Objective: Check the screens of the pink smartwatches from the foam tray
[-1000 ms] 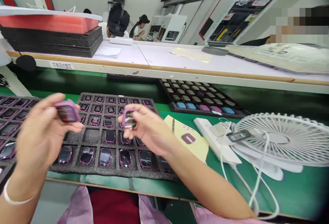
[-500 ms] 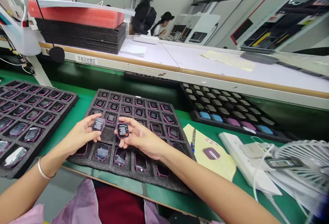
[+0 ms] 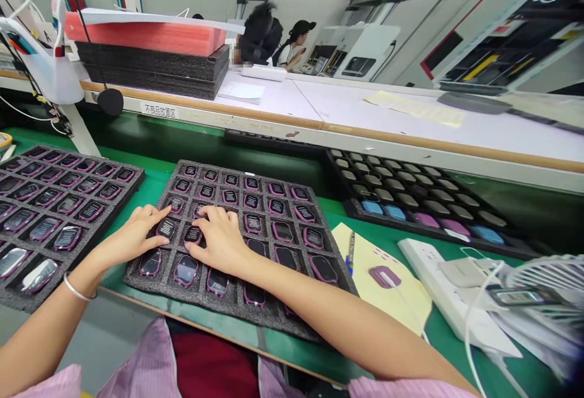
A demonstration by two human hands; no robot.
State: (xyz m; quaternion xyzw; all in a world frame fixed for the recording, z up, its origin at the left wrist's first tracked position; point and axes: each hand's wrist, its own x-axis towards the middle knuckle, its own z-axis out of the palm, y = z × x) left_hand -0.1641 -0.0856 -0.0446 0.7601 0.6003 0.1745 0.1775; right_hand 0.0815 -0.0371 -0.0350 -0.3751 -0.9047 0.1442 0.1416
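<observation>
A black foam tray in front of me holds rows of purple watch bodies. Both my hands rest low on its left half. My left hand pinches a purple watch body between thumb and forefinger as it sits in a slot. My right hand curls over the adjacent slot, thumb and fingers closed round a second purple watch body. A thin bracelet circles my left wrist.
A second filled foam tray lies to the left. Behind to the right is a tray of coloured parts. Right of the hands lie yellow paper with a pen, a power strip and a white fan. People work at the back.
Both hands came down from chest height, where each held a watch body up. They now press those watch bodies into adjacent slots of the middle tray. The view has tilted down and left.
</observation>
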